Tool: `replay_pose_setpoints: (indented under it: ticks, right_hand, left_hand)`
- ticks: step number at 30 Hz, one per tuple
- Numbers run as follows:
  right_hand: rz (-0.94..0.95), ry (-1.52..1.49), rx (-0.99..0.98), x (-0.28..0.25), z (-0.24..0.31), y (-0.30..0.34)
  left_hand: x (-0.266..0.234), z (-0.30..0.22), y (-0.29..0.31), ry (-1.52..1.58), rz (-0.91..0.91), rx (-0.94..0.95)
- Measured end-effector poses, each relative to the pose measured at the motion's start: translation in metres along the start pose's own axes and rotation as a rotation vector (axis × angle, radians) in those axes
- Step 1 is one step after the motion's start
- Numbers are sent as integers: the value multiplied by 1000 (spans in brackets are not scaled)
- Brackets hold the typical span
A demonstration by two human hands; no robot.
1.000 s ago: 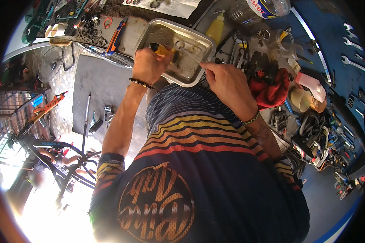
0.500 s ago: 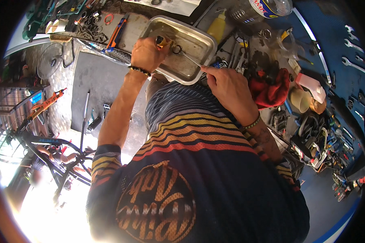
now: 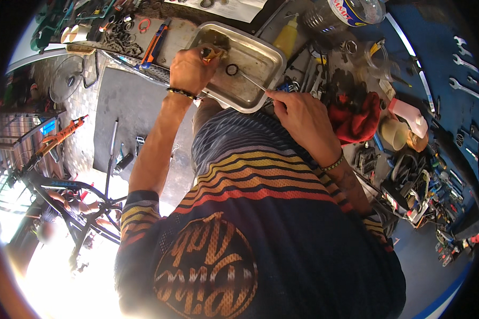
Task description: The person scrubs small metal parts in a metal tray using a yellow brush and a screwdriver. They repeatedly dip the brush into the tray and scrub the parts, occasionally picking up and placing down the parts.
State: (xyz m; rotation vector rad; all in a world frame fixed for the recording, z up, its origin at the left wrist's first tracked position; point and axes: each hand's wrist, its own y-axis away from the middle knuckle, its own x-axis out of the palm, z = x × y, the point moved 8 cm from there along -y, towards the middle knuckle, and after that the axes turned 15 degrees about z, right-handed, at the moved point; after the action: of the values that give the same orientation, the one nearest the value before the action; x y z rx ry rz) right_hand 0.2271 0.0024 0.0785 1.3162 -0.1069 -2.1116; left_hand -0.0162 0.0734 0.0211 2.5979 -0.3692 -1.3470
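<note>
My left hand [image 3: 190, 70] is closed around a short, hollow cylindrical part, dark and gold [image 3: 209, 53], over the left side of a shallow metal tray [image 3: 275, 53]. My right hand [image 3: 302, 114] grips a thin metal pick [image 3: 256, 82] at the tray's right edge, index finger stretched along it. Its handle is hidden in the palm. The pick's shaft points left into the tray, toward a small dark ring [image 3: 232, 74]. Whether the ring touches the pick or the tray floor is unclear. Murky liquid wets the tray.
A yellow squeeze bottle [image 3: 287, 36] stands behind the tray. Left of it lies an orange-and-blue utility knife [image 3: 155, 42]. A red cloth [image 3: 356, 119], cups and many tools crowd the right. Wrenches [image 3: 464, 61] hang on the blue board. A bicycle frame [image 3: 72, 186] stands at lower left.
The pick's tip has drawn back to the right, away from the ring. The ring now shows more fully, slightly lower. My left hand has tilted the cylindrical part a little.
</note>
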Motion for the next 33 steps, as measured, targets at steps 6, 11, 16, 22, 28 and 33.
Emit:
replay_pose_setpoints:
  ticks: [6, 11, 16, 22, 28, 33]
  right_hand:
    - [27, -22, 51, 2, 1, 1]
    - [-36, -64, 4, -1, -4, 2]
    - [31, -142, 39, 3, -13, -1]
    - [104, -249, 12, 23, -17, -19]
    - [68, -397, 15, 21, -22, -7]
    - [112, -514, 62, 28, -26, -12]
  left_hand:
    - [13, 3, 0, -72, 53, -52]
    - [18, 20, 3, 83, -38, 61]
    - [25, 43, 2, 415, 121, -117]
    - [45, 82, 7, 1014, 160, -130]
    - [32, 73, 16, 1001, 133, -65]
    - [26, 51, 16, 1036, 178, -52]
